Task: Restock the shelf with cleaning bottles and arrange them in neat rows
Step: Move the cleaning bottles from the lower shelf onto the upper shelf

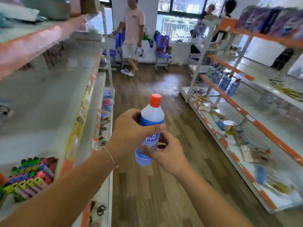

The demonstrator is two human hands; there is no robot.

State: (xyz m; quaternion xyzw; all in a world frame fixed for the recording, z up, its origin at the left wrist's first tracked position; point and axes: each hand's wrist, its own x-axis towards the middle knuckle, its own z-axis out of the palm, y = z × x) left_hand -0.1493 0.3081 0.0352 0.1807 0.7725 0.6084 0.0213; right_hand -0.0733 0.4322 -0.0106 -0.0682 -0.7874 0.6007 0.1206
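A white and blue cleaning bottle (152, 117) with an orange-red cap is held upright in the middle of the aisle, above the wooden floor. My left hand (129, 130) wraps around its upper body from the left. My right hand (165, 151) grips its lower part from the right. Several similar blue and white bottles (228, 85) stand on the middle level of the right shelf (255, 122), far from my hands. The picture is blurred at both sides.
A left shelf (91, 102) with orange edges holds small coloured items (31, 174). A person in a pink shirt (133, 23) stands at the aisle's far end beside purple chairs (162, 46). Other people are at the back right.
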